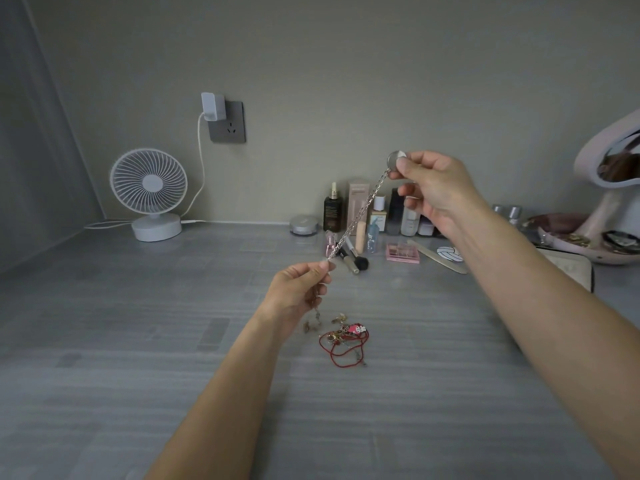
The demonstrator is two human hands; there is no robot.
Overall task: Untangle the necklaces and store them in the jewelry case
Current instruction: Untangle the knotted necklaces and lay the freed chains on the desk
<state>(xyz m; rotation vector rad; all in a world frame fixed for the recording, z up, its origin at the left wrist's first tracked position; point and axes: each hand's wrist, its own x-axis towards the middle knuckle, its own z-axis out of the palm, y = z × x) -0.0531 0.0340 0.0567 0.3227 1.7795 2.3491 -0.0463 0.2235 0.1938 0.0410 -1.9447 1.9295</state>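
A silver chain necklace [360, 214] is stretched taut in the air between my two hands. My right hand [433, 188] pinches its round silver pendant [395, 159] at the upper end. My left hand [299, 292] pinches the lower end, and a short length with small charms dangles below the fingers. On the grey table under the left hand lies a tangled heap of necklaces [344, 342]: red cord, gold bits and a pink charm. A beige jewelry case [571, 270] lies at the right, partly hidden behind my right forearm.
A white desk fan [149, 194] stands at the back left, its cable running to a wall socket [227, 121]. Cosmetic bottles [367, 211], brushes, a pink palette [402, 252] and a nail file line the back. A pink mirror stand with trinket dishes [609, 202] is at far right.
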